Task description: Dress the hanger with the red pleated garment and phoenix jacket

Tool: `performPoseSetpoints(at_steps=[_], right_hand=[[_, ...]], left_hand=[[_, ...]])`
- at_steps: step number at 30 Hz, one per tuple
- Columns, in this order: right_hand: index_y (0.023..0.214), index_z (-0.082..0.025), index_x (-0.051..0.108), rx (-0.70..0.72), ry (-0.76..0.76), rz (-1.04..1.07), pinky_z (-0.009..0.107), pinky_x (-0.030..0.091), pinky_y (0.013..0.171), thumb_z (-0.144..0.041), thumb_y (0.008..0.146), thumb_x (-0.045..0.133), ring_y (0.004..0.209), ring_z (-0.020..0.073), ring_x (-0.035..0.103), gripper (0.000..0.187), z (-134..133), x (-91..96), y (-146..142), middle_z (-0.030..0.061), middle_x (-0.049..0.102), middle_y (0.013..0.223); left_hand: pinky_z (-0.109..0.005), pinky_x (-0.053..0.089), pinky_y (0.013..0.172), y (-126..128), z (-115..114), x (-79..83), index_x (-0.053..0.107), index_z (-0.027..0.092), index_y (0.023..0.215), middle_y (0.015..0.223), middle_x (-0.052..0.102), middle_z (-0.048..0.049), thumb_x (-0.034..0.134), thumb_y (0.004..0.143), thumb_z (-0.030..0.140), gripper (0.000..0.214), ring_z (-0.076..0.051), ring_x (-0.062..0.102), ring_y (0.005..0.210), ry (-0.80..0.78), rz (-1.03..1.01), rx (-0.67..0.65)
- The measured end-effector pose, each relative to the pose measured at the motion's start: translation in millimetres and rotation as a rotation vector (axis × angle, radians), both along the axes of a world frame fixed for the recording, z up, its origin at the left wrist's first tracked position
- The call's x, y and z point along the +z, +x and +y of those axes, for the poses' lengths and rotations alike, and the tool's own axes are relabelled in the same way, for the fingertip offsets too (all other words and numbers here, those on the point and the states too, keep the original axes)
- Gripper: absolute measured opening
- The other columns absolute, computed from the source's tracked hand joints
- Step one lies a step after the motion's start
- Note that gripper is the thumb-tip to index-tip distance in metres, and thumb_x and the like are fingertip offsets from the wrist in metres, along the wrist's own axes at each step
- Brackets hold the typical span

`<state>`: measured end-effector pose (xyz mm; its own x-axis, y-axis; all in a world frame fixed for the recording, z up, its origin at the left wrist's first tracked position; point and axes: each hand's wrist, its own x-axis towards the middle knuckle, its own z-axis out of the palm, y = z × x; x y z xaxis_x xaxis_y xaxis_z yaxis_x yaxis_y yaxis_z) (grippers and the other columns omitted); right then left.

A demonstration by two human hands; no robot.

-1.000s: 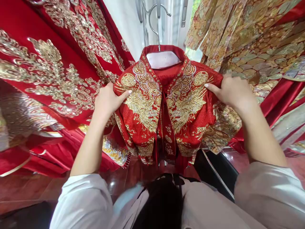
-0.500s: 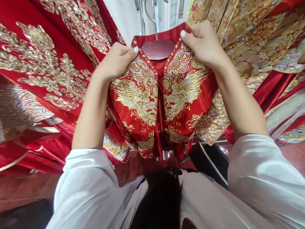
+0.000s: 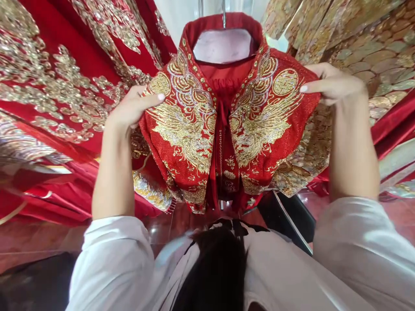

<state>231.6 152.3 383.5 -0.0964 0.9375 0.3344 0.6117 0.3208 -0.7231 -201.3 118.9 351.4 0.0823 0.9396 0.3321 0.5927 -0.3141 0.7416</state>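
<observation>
A red jacket [image 3: 275, 147] with gold bird embroidery hangs in front of me on a hanger [image 3: 224, 17], its standing collar around the hanger's hook. My left hand [image 3: 131, 106] pinches the jacket's left-side shoulder, thumb on the front and fingers behind the cloth. On the opposite shoulder, my right hand [image 3: 339, 84] grips in the same way, its thumb beside a round gold emblem [image 3: 285, 82]. The front edges lie apart, and red lining and a row of small beads show between them. The fingers behind the fabric are mostly hidden.
A red garment with gold sequin work [image 3: 58, 77] hangs at the left. Gold scale-patterned garments [image 3: 366, 65] hang at the right. Below the jacket are a reddish tiled floor [image 3: 162, 229] and a black object with a pale edge [image 3: 285, 216].
Both hands have moved outward and down, from the collar to the shoulders. The jacket's neck has spread wider, and the collar now stands up round the hanger.
</observation>
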Motion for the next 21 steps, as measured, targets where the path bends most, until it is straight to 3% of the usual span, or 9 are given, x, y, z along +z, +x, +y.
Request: performPoseSetpoints(at_steps=[2,5,8,10,12,14,17,19,21], right_hand=[[0.099,-0.009,0.068,0.015,0.055,0.041,0.023,0.049,0.074,-0.011,0.075,0.066,0.075,0.0097,0.061,0.023,-12,-15.9,-10,0.007,0.069,0.093],[0.113,-0.005,0.062,-0.344,0.399,-0.063,0.032,0.045,0.094,-0.021,0.079,0.068,0.102,0.0217,0.059,0.038,-37,-39.2,-40,0.0172,0.062,0.115],[0.144,-0.005,0.033,-0.622,0.535,-0.258,0.047,0.025,0.112,-0.032,0.093,0.044,0.139,0.0311,0.027,0.059,-69,-73.1,-83,0.023,0.033,0.145],[0.15,-0.012,0.023,-0.636,0.333,-0.425,0.066,0.019,0.105,-0.044,0.09,0.043,0.143,0.0418,0.002,0.07,-88,-104.1,-113,0.0224,0.02,0.151],[0.148,-0.018,0.028,-0.493,0.131,-0.585,0.073,0.02,0.097,-0.05,0.086,0.046,0.141,0.0477,0.004,0.073,-97,-137.0,-134,0.0224,0.026,0.148],[0.146,-0.019,0.032,-0.41,0.064,-0.632,0.072,0.023,0.096,-0.046,0.085,0.045,0.14,0.0462,0.012,0.068,-94,-165.2,-139,0.0223,0.032,0.144],[0.134,-0.015,0.046,-0.398,0.291,-0.368,0.057,0.038,0.097,-0.027,0.085,0.036,0.129,0.0352,0.04,0.051,-78,-192.0,-120,0.0212,0.049,0.129],[0.111,-0.013,0.057,-0.376,0.473,-0.127,0.042,0.048,0.083,-0.02,0.081,0.035,0.097,0.0263,0.06,0.038,-72,-200.5,-103,0.0162,0.062,0.1],[0.088,-0.014,0.058,-0.355,0.54,0.035,0.031,0.047,0.063,-0.019,0.079,0.036,0.062,0.0173,0.054,0.024,-76,-202.6,-94,0.0064,0.057,0.069]], left_hand=[[-0.046,0.046,0.094,16,-9,-9.5,0.063,0.012,0.099,0.101,0.067,-0.0044,0.06,0.075,0.06,0.054,-0.023,0.057,0.093,0.18,0.039,0.247],[-0.047,0.039,0.104,52,-26,-27.6,0.056,0.013,0.115,0.119,0.06,-0.0081,0.053,0.083,0.053,0.051,-0.028,0.053,0.11,0.411,0.162,0.6],[-0.048,0.013,0.118,92,-46,-66.6,0.024,0.01,0.145,0.154,0.02,-0.014,0.043,0.088,0.056,0.075,-0.029,0.013,0.144,0.466,0.301,0.73],[-0.056,0.004,0.117,115,-59,-103.8,0.015,0.008,0.148,0.156,0.007,-0.0194,0.052,0.079,0.064,0.096,-0.035,-0.005,0.145,0.337,0.396,0.712],[-0.062,0.006,0.114,130,-69,-140.6,0.02,0.008,0.147,0.154,0.009,-0.0248,0.056,0.077,0.064,0.097,-0.041,-0.002,0.143,0.16,0.489,0.565],[-0.061,0.012,0.113,132,-73,-168.2,0.03,0.011,0.144,0.152,0.017,-0.0245,0.054,0.084,0.049,0.075,-0.04,0.009,0.143,0.126,0.516,0.485],[-0.049,0.032,0.109,115,-75,-188.1,0.044,0.015,0.134,0.139,0.043,-0.02,0.046,0.089,0.025,0.046,-0.032,0.037,0.133,0.275,0.394,0.461],[-0.039,0.044,0.096,100,-77,-192.1,0.053,0.015,0.122,0.118,0.058,-0.0155,0.043,0.091,0.021,0.033,-0.026,0.055,0.113,0.327,0.274,0.436],[-0.031,0.049,0.08,90,-84,-191.1,0.059,0.015,0.104,0.096,0.064,-0.0108,0.046,0.093,0.024,0.02,-0.022,0.063,0.09,0.279,0.235,0.376]])
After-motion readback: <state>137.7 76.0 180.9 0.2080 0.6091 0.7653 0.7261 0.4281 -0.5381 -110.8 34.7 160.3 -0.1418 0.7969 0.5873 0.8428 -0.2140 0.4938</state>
